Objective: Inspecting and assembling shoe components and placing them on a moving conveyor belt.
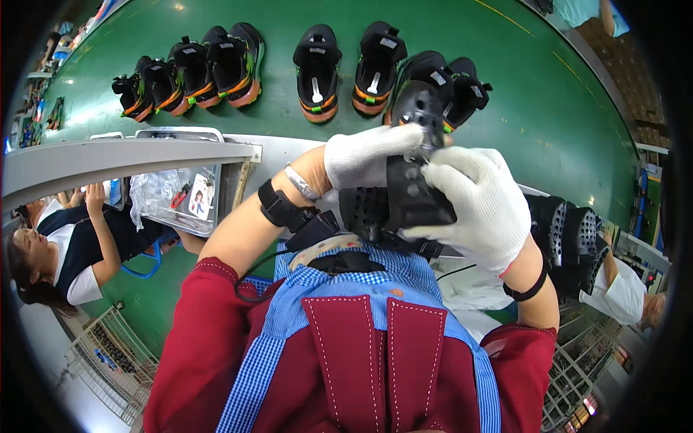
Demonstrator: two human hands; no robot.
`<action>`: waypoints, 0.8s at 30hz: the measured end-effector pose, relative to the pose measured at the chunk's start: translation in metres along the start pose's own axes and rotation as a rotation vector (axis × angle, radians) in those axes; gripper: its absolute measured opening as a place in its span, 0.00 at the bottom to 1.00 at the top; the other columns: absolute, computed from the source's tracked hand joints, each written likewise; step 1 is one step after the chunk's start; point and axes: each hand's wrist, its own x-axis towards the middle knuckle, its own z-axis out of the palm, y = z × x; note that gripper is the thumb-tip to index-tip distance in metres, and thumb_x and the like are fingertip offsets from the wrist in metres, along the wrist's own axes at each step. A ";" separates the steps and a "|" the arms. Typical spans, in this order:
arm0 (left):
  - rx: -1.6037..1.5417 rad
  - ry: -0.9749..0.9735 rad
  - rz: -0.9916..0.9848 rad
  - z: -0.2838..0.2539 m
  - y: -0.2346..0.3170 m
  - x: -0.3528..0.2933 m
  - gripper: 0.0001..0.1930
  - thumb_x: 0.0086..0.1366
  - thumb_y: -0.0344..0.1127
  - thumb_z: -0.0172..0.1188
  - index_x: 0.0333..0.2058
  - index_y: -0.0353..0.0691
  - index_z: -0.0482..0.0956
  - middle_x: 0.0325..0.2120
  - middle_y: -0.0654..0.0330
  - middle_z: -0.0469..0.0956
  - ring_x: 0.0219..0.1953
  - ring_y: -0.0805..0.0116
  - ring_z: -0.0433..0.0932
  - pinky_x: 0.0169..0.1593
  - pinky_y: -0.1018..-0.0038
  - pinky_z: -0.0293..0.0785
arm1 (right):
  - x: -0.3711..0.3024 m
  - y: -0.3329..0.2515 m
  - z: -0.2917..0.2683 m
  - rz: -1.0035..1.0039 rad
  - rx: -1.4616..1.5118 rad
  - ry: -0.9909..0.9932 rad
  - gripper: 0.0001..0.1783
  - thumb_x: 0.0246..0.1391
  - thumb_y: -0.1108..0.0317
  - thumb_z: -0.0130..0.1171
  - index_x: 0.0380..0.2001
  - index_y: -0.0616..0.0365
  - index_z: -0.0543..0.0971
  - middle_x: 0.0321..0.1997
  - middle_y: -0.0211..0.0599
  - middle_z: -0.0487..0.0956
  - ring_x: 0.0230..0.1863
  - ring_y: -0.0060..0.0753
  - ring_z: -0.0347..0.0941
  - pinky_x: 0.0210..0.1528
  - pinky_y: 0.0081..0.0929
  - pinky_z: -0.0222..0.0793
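Between my white-gloved hands is a black perforated clog (420, 191), held upright over the near table edge. My left hand (372, 155) is closed around its upper part, with the fingertips at the holes. My right hand (480, 202) grips its right side, thumb and fingers pressed against it near the middle. The gloves hide part of the clog and any small item at the fingertips. Another black piece with holes (359, 209) lies just below my left hand, partly covered.
Several black-and-orange sneakers (316, 76) stand across the green table (289, 119). A metal tray (180, 133) holds plastic bags and red-handled snips (180, 196) at left. Black perforated clogs (554, 227) hang at right. A person (68, 252) sits left; another (621, 289) is at right.
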 end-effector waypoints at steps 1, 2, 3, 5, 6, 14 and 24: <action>0.010 0.002 0.007 -0.010 0.000 0.000 0.23 0.67 0.43 0.57 0.56 0.40 0.69 0.45 0.64 0.76 0.46 0.70 0.75 0.52 0.67 0.71 | 0.006 0.006 0.003 0.005 0.044 -0.011 0.30 0.30 0.60 0.74 0.40 0.58 0.75 0.42 0.40 0.75 0.44 0.47 0.71 0.48 0.37 0.67; 0.107 0.076 0.101 -0.019 -0.001 0.002 0.22 0.66 0.42 0.57 0.55 0.39 0.69 0.45 0.63 0.76 0.47 0.71 0.75 0.52 0.68 0.71 | 0.010 0.013 0.010 0.025 0.119 0.062 0.31 0.32 0.61 0.74 0.42 0.59 0.74 0.45 0.42 0.75 0.47 0.48 0.71 0.50 0.39 0.66; 0.202 0.150 0.195 -0.026 -0.001 0.004 0.22 0.66 0.40 0.58 0.55 0.38 0.70 0.45 0.63 0.76 0.47 0.72 0.75 0.52 0.69 0.71 | 0.015 0.017 0.016 0.045 0.195 0.135 0.32 0.33 0.62 0.74 0.44 0.60 0.74 0.47 0.44 0.75 0.49 0.50 0.70 0.52 0.40 0.65; 0.206 0.271 0.313 -0.038 0.000 0.006 0.16 0.66 0.39 0.57 0.49 0.38 0.73 0.42 0.62 0.76 0.46 0.74 0.75 0.50 0.72 0.72 | 0.035 0.016 0.010 0.471 0.365 -0.085 0.29 0.42 0.57 0.69 0.43 0.67 0.75 0.38 0.51 0.78 0.43 0.48 0.75 0.47 0.35 0.70; 0.217 0.322 0.340 -0.047 0.001 0.005 0.15 0.66 0.39 0.56 0.48 0.39 0.73 0.43 0.61 0.76 0.46 0.73 0.75 0.50 0.71 0.72 | 0.042 0.025 0.021 0.564 0.483 -0.137 0.27 0.44 0.55 0.67 0.41 0.67 0.75 0.34 0.52 0.78 0.40 0.48 0.76 0.44 0.34 0.71; 0.062 0.259 0.352 -0.097 0.012 0.011 0.18 0.69 0.40 0.52 0.52 0.37 0.69 0.50 0.54 0.74 0.51 0.62 0.75 0.55 0.64 0.74 | 0.079 0.048 0.059 0.581 0.103 -0.142 0.23 0.52 0.48 0.60 0.29 0.61 0.76 0.21 0.47 0.78 0.27 0.45 0.79 0.31 0.32 0.72; 1.864 0.714 0.225 -0.150 0.014 0.047 0.17 0.55 0.41 0.62 0.41 0.38 0.79 0.44 0.47 0.75 0.48 0.49 0.76 0.51 0.61 0.73 | 0.100 0.120 0.075 0.172 -0.181 -0.509 0.12 0.56 0.61 0.49 0.36 0.50 0.79 0.29 0.44 0.80 0.32 0.49 0.78 0.36 0.41 0.73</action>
